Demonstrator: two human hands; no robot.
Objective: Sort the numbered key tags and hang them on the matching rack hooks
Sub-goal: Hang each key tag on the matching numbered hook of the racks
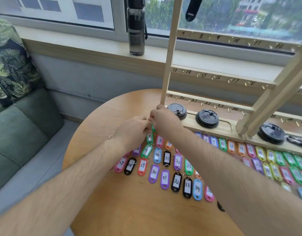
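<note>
Several coloured numbered key tags (165, 158) lie in rows on the round wooden table (112, 210). Behind them stands the wooden rack (215, 76) with numbered bars and small hooks. My left hand (133, 129) and my right hand (162, 119) meet at the rack's left foot, above the top-left tags. Between their fingertips they pinch a green tag (153, 128), of which only a sliver shows. Its number is hidden by my fingers.
Black cup lids (207, 118) sit in the rack's base tray. A dark water bottle (136, 26) stands on the window sill. A green sofa (19, 126) with a leaf-print cushion is at the left, beside the table's edge.
</note>
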